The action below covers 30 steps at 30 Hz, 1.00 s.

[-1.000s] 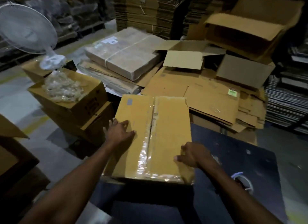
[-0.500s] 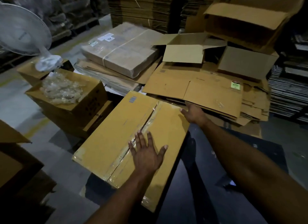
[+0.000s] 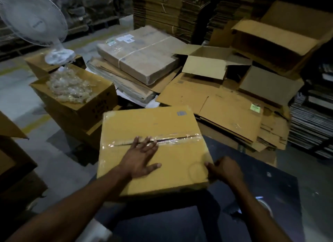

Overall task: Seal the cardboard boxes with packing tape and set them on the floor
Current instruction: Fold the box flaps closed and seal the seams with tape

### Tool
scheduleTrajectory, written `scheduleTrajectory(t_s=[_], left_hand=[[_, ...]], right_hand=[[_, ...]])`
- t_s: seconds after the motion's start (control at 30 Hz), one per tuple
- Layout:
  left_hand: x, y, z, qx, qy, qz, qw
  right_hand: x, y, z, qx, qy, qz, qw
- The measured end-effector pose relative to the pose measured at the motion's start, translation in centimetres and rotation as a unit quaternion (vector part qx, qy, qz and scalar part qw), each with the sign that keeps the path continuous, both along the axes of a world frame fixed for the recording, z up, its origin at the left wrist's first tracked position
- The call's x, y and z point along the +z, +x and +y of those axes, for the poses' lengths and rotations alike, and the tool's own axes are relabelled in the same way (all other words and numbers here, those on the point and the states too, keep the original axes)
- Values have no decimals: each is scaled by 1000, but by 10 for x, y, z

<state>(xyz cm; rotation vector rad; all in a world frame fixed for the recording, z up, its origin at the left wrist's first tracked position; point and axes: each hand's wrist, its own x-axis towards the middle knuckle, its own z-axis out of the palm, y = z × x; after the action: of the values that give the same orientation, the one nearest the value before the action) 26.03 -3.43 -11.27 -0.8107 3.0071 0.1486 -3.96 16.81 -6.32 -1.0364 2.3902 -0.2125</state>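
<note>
The left hand [image 3: 139, 157] lies flat on the box [image 3: 153, 148] and covers a stretch of the tape seam [image 3: 176, 138] beneath its fingers; whether the tape is continuous there cannot be told. The right hand [image 3: 224, 169] hides the box's near right corner, and its fingertips are out of sight behind the edge. The box's underside and sides are not visible. The dark surface [image 3: 261, 187] is cut off by the bottom edge, as are both forearms. The fan [image 3: 34, 18] is cropped at the left and top edges. Label print on the wrapped bundle [image 3: 138, 52] is too small to read.
</note>
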Motion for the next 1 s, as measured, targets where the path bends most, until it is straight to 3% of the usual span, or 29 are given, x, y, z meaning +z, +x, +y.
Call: scheduleTrajectory(t_s=[0.17, 0.27, 0.33, 0.4, 0.47, 0.53, 0.6, 0.63, 0.7, 0.8, 1.0], left_hand=[[14, -10, -40, -63, -21, -28, 997], [16, -27, -19, -10, -31, -19, 999], [16, -38, 8, 55, -9, -3, 998], [15, -42, 38, 112, 34, 15, 993], [12, -37, 68, 149, 70, 24, 986], [14, -30, 103, 160, 88, 24, 983], [16, -27, 135, 155, 107, 10, 982], [17, -27, 148, 148, 115, -2, 982], [12, -25, 160, 131, 107, -37, 985], [-3, -13, 151, 80, 69, -4, 994], [2, 18, 80, -44, 73, -57, 995]], right_hand=[[4, 44, 15, 49, 55, -43, 996], [-4, 78, 19, 73, 35, -197, 977], [-9, 109, 23, 74, 46, -322, 943], [-6, 122, 27, 115, 79, -361, 922], [-4, 110, 24, 142, 66, -341, 927], [0, 83, 11, 55, -28, -298, 953], [-1, 43, -13, 36, -110, -82, 990], [3, 29, -25, 46, -130, -8, 990], [0, 4, -47, 63, -114, 27, 991], [-18, -6, -55, 122, -52, 33, 991], [-30, 16, 2, 125, -63, 161, 977]])
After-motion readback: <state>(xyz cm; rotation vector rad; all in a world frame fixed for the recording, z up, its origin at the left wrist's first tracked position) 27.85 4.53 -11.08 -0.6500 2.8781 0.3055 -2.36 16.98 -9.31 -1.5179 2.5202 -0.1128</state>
